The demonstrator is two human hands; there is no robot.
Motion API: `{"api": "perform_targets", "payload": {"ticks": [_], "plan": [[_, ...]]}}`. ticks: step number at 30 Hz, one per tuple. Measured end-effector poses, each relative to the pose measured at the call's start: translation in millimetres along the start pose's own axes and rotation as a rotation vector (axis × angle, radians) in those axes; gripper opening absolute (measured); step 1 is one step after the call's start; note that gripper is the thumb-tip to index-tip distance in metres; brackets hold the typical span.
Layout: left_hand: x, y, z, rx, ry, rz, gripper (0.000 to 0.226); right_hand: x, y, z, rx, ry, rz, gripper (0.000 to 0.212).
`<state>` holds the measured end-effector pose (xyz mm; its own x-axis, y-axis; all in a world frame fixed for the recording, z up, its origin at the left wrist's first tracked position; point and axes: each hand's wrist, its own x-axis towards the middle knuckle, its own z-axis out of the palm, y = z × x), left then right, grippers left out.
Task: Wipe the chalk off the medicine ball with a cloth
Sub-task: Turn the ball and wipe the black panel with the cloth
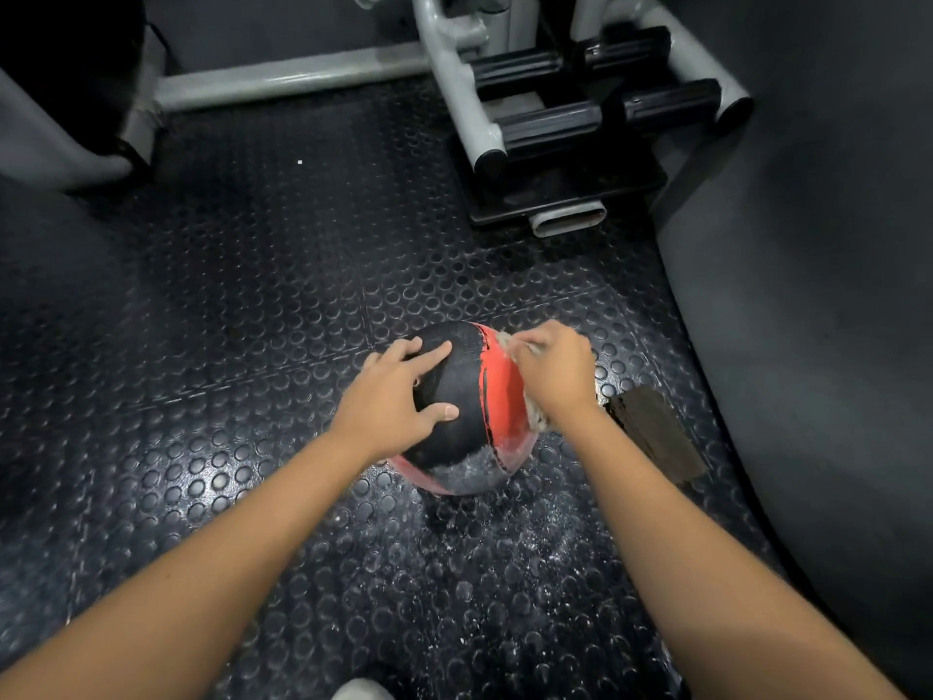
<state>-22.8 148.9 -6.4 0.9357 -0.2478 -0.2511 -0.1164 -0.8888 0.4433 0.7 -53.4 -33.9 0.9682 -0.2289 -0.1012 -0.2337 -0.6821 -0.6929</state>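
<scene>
Head view, looking down: the medicine ball (469, 396) sits on the studded rubber floor (252, 295) at the centre of the scene, with a grey machine frame (454, 93) on the far side. We note the left hand (399, 401) laid over the ball's black left face, fingers spread and fairly straight, thumb out. It presses rather than grips, and our reading is that it pins the ball so it cannot roll under the strokes. The right hand (555, 371) is curled tight round a bunched pale cloth (537, 416) and holds it against the red band on the ball's right side. White chalk (469, 469) shows on the ball's near lower face (the cloth is not on it at this moment). Loose dust (505, 548) speckles the floor nearer to us. We judge the wipe under way, with the near patch not yet done. The ball likely needs turning to reach it.
</scene>
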Motion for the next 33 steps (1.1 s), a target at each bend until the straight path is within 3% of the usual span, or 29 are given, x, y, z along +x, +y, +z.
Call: {"api": "perform_targets", "payload": {"ticks": [5,8,14,19,22,28,33], "plan": [[-3.6,-3.7,-1.6,-0.017,-0.016,0.017,0.076,-54.3,10.4,9.3,0.066,0.081,-0.123,0.017],[-12.7,-1.5,2.4,-0.028,-0.005,0.039,0.078,-28.7,7.0,8.6,0.025,0.069,-0.072,0.014],[-34.2,-5.3,9.2,-0.073,0.006,0.076,0.082,10.1,0.4,-4.7,0.007,-0.118,0.076,0.018],[-30.8,5.6,11.8,-0.255,0.022,-0.093,0.113,-18.6,19.1,-14.5,0.188,-0.209,0.025,0.01],[-28.8,6.3,12.9,-0.187,0.031,-0.108,0.104,-27.0,29.3,-21.1,0.224,-0.313,0.034,0.025],[-19.2,12.9,12.1,-0.123,-0.009,-0.096,0.1,-32.3,21.7,-10.0,0.169,-0.094,0.082,0.015],[-10.8,10.5,7.3,-0.111,-0.019,-0.099,0.098,-83.5,8.6,3.2,0.017,0.011,-0.263,0.017]]}}
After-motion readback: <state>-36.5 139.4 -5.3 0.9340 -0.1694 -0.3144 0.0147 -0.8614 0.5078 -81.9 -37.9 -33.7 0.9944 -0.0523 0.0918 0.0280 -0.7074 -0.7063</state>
